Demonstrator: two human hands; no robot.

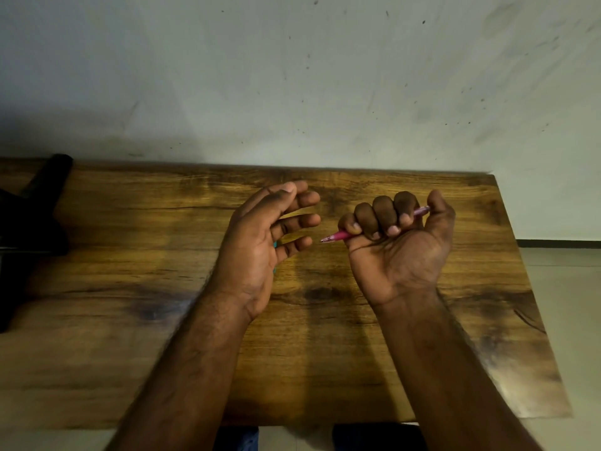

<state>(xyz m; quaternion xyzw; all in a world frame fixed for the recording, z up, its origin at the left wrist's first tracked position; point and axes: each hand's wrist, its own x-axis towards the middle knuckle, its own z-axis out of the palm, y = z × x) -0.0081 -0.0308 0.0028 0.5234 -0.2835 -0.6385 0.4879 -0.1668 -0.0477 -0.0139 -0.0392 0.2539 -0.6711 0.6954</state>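
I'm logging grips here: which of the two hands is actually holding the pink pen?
The right hand: its fingers are curled round the pink pen, tip pointing left. The left hand is open and grips nothing.

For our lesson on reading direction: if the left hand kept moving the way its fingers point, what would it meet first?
The left hand points its fingers right, toward the tip of the pink pen gripped in the right hand. That tip probably comes first, though depth is unclear.

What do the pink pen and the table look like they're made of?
The pen, gripped in the right hand, looks like plastic: a smooth, glossy, partly see-through pink barrel. The table shows brown wood grain with dark knots and a slight sheen; whether it is solid wood or a printed laminate is not clear.
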